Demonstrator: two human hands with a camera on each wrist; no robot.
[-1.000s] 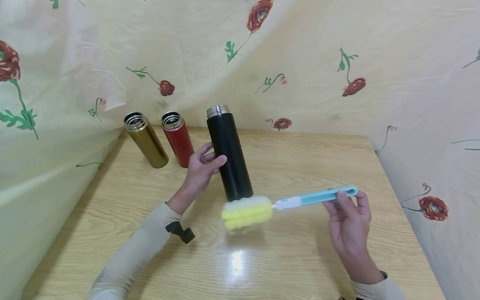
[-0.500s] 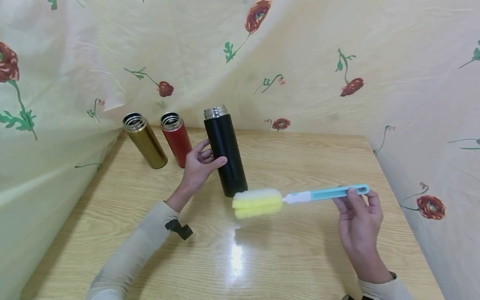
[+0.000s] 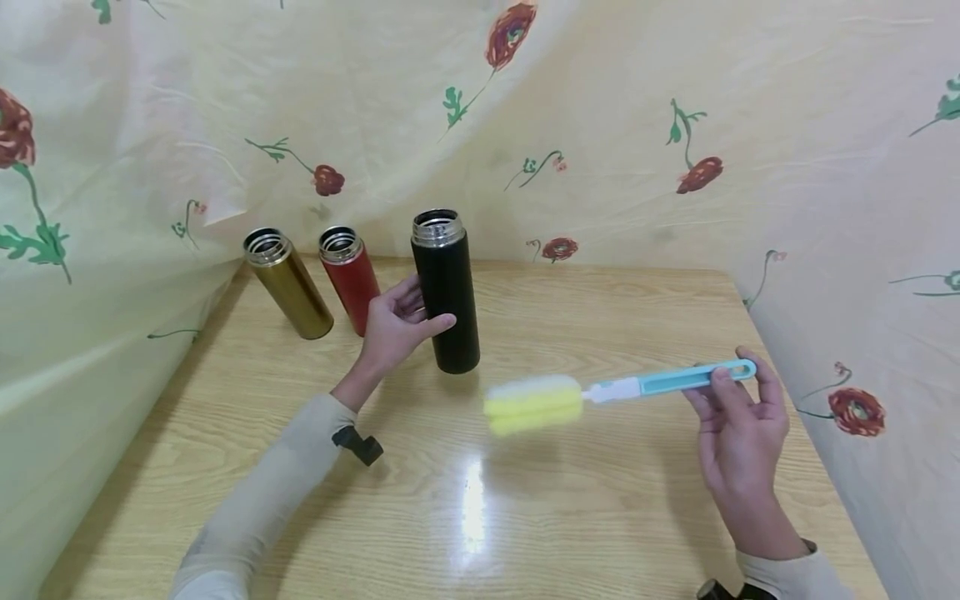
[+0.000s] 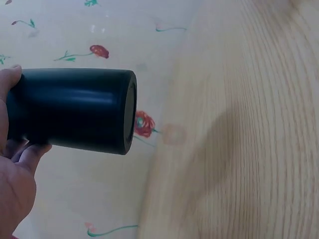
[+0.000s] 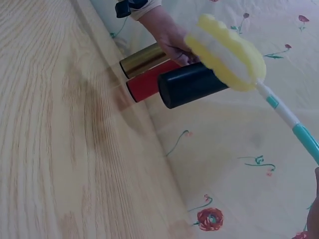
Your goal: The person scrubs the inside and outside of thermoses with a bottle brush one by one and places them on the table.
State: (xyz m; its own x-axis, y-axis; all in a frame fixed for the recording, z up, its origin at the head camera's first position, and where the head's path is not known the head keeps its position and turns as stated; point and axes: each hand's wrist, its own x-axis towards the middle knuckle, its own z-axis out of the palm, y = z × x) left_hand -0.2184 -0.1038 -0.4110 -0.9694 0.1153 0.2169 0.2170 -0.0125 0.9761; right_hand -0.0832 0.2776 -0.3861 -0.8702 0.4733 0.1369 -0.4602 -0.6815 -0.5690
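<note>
My left hand grips a tall black thermos bottle around its middle, thumb across the front. The bottle's steel neck is uncapped and faces up. In the left wrist view, the base of the black bottle hangs off the table, a shadow on the wood beyond it. On the right, my right hand pinches the blue end of a bottle brush. Its yellow-and-white sponge head points left, to the right of and below the bottle. The right wrist view shows the sponge head overlapping the bottle.
A gold thermos bottle and a red one stand uncapped at the back left, partly behind the left hand. The wooden table is enclosed by a flower-printed cloth at the back and sides.
The right hand has drawn the brush to the right, away from the bottle's base. The left hand has tilted the black bottle more upright, its mouth now showing and its base shifted left.
</note>
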